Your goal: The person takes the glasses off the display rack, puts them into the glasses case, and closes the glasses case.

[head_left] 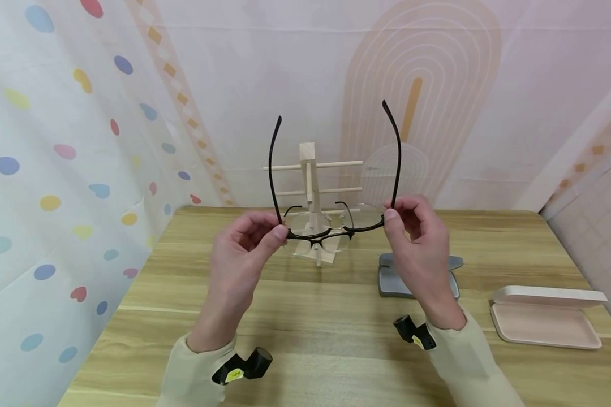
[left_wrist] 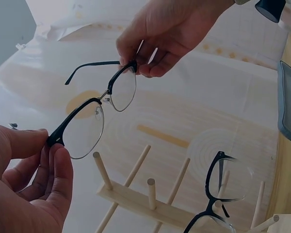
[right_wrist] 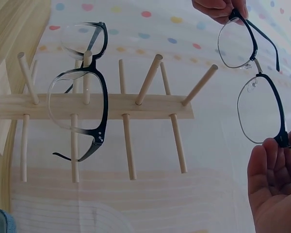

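Observation:
Held up in front of the wooden display stand (head_left: 308, 151) is a pair of eyeglasses (head_left: 369, 228) with black upper rims and thin metal lower rims. Its temples are unfolded and point away. My left hand (head_left: 241, 249) pinches the left hinge corner between thumb and fingers. At the opposite corner, my right hand (head_left: 420, 243) pinches the frame the same way. A second pair of half-black glasses (right_wrist: 105, 97) hangs on a lower peg of the stand, partly behind the held pair in the head view. In the left wrist view, both hands and the held glasses show clear of the stand.
An open grey glasses case (head_left: 392, 285) lies on the wooden table (head_left: 326, 322), partly behind my right hand. Farther right sits an open pale pink case (head_left: 545, 328). A patterned curtain (head_left: 265, 73) hangs behind the table. The stand's pegs stick out on several levels.

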`<state>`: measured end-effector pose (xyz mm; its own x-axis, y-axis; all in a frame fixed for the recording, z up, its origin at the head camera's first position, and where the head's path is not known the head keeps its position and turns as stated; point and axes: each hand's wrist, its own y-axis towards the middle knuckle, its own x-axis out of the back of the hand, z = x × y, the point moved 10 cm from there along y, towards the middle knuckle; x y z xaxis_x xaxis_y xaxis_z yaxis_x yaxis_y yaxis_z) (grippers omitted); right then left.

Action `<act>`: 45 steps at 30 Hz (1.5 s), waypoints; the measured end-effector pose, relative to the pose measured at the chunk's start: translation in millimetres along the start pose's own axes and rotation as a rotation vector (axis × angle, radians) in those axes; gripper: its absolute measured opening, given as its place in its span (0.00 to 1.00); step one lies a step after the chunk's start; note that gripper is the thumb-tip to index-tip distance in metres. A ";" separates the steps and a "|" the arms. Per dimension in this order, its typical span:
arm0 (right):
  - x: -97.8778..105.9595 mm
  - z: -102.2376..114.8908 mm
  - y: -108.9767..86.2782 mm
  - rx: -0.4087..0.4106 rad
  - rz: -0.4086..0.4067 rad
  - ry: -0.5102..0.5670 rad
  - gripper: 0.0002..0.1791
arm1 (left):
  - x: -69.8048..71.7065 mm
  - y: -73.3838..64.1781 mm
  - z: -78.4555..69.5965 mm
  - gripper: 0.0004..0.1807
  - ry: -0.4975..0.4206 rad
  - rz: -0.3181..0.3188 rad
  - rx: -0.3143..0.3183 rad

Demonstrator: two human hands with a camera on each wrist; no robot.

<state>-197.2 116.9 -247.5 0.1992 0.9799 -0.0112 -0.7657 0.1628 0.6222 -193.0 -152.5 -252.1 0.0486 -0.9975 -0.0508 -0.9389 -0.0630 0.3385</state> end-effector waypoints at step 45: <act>29.3 4.0 -32.7 0.090 0.076 -0.105 0.17 | -26.7 -20.1 26.7 0.07 0.035 0.085 0.040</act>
<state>-163.9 139.8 -265.0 0.2095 0.9707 0.1177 -0.7241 0.0732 0.6858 -184.6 -123.7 -282.6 -0.0207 -0.9997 0.0098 -0.9528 0.0227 0.3026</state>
